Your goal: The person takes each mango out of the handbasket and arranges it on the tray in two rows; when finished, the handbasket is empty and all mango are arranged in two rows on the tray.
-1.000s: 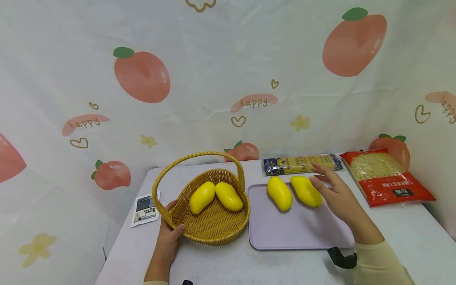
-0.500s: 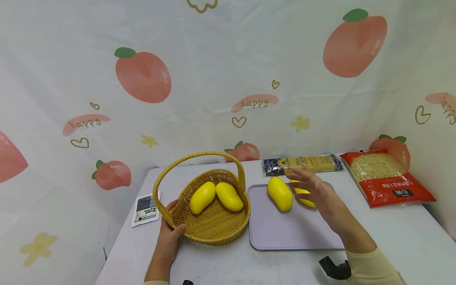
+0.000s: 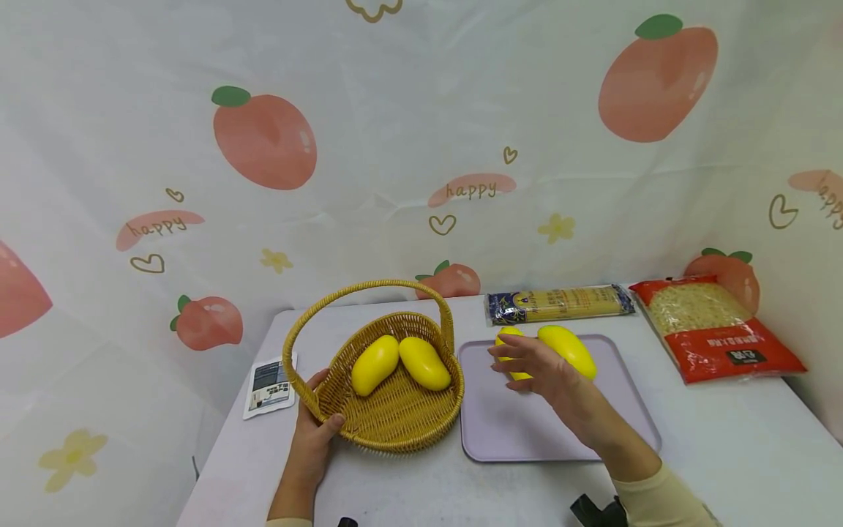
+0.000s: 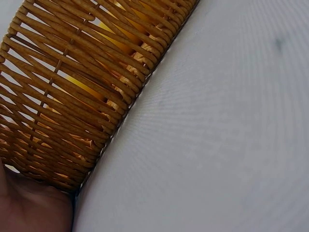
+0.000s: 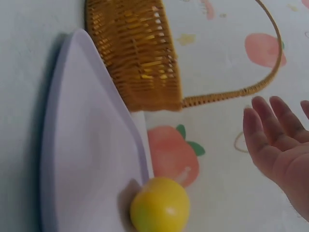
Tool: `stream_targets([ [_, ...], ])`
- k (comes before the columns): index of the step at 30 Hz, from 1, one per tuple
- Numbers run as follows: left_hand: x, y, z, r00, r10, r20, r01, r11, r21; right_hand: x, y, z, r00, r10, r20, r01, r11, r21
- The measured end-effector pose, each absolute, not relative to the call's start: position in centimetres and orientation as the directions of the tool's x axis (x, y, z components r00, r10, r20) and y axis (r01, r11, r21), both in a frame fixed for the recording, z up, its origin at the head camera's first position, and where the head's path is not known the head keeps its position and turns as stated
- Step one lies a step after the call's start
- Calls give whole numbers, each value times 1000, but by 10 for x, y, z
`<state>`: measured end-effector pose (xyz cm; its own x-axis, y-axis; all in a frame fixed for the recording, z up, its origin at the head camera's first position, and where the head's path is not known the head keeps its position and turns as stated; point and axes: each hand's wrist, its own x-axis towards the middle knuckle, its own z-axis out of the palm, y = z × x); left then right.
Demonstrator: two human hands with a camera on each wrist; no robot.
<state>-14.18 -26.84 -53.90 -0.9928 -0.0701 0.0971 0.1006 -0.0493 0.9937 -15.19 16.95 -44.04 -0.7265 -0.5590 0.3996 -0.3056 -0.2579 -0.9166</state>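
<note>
My left hand [image 3: 311, 439] grips the left side of a wicker basket [image 3: 395, 428], with the thumb over its rim; in the left wrist view the palm [image 4: 36, 205] presses against the weave. Two yellow mangoes [image 3: 424, 364] lie inside the basket. On a lilac tray [image 3: 514, 432] to the right are two more mangoes. My right hand [image 3: 549, 377] hovers over the tray with fingers spread loosely, holding nothing. It partly covers the left mango [image 3: 510, 334]; the right mango [image 3: 569, 350] shows behind it. In the right wrist view a mango [image 5: 160, 207] sits below the hand [image 5: 285, 150].
Behind the tray lies a packet of spaghetti [image 3: 560, 304]. A red bag of pasta [image 3: 721, 329] rests at the right of the white table. Left of the basket is a small white packet [image 3: 270, 388]. A patterned cloth [image 3: 369, 234] hangs behind the table.
My right hand has moved left across the tray, from beside the right mango to in front of the left one. The left hand, basket and mangoes have stayed in place.
</note>
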Motion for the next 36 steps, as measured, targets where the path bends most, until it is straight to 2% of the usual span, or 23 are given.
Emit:
stream_targets([
  [7, -143, -269, -540, -992, -68, 108, 113, -72, 991, -149, 149, -445, -708, -603, 368, -239, -285, -928],
  [14, -143, -268, -540, -991, -66, 114, 119, -74, 990, -147, 127, -453, -721, -615, 319, -201, -255, -946],
  [22, -142, -268, -539, -992, -54, 113, 117, -81, 990, -154, 93, -457, -722, -628, 292, -206, -208, -956],
  [29, -143, -268, -539, -993, -63, 103, 106, -50, 993, -167, 65, -458, -775, -587, 233, -184, -144, -972],
  [36, -142, -269, -540, -992, -67, 111, 114, -46, 992, -178, 45, -460, -828, -515, 221, -260, 4, -966],
])
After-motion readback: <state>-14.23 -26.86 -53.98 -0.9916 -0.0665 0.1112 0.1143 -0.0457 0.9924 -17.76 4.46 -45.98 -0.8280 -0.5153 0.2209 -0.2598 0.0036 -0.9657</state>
